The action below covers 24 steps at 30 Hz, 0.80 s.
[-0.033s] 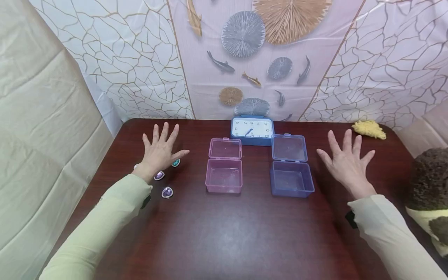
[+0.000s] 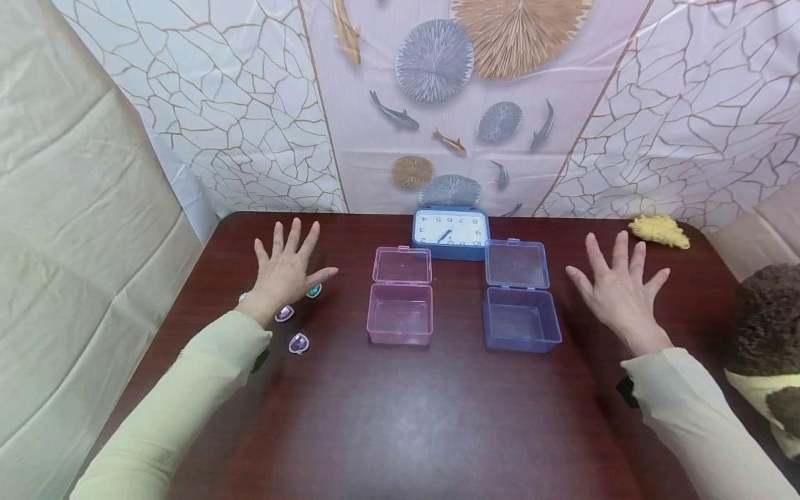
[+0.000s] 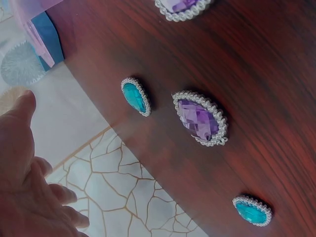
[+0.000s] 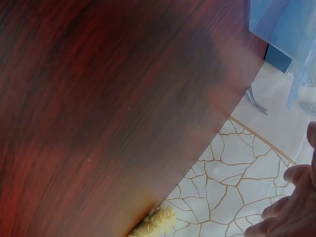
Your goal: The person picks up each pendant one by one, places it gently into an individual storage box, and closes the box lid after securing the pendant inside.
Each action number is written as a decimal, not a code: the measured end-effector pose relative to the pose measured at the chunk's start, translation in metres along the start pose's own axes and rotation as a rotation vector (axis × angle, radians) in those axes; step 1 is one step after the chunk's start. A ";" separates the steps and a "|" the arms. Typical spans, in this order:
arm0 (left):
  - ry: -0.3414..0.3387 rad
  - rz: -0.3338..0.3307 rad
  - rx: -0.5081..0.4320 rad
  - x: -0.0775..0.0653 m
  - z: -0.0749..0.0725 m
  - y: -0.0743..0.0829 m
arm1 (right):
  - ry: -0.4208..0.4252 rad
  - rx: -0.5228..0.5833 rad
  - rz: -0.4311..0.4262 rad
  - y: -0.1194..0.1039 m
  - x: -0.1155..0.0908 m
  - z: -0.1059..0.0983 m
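Note:
My left hand (image 2: 281,271) is held with fingers spread above the gems on the left of the table, holding nothing. Below it lie a purple gem (image 3: 200,118) and a teal gem (image 3: 135,96), both with silvery beaded rims. A second teal gem (image 3: 253,211) and another purple gem (image 2: 298,343) lie nearby. On the right, my right hand (image 2: 619,295) has its fingers spread too, with nothing in it, beside a blue plastic box (image 2: 521,344). That box and a pink plastic box (image 2: 400,339) stand with lids raised, their insides bare.
A blue-framed clock (image 2: 450,232) lies behind the boxes, its numbers upside down. A yellow fluffy thing (image 2: 659,230) sits at the back right corner. At the right edge is a brown curly-textured object (image 2: 765,323). Patterned cloth (image 2: 250,104) hangs behind the dark table (image 2: 400,417).

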<state>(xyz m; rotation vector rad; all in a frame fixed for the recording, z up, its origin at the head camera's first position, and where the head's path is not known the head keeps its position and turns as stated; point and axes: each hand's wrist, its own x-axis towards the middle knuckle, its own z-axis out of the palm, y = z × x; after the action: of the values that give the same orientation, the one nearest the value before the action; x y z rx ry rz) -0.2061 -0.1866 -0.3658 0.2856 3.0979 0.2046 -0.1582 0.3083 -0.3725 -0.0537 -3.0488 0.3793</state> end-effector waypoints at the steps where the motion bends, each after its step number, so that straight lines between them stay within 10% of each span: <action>1: 0.000 0.000 0.000 0.000 0.000 0.000 | 0.001 0.003 -0.001 0.000 0.000 0.000; 14: -0.037 0.021 -0.137 -0.008 0.001 -0.012 | 0.020 0.332 -0.094 0.008 -0.011 -0.001; 24: -0.079 0.044 -0.325 -0.010 0.015 -0.022 | -0.283 0.795 -0.332 0.014 -0.027 0.017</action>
<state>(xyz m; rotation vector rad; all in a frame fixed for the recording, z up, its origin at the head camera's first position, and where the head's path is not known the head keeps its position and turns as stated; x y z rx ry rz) -0.1998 -0.2075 -0.3839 0.3406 2.9181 0.6704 -0.1317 0.3162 -0.3940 0.5742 -2.8171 1.6160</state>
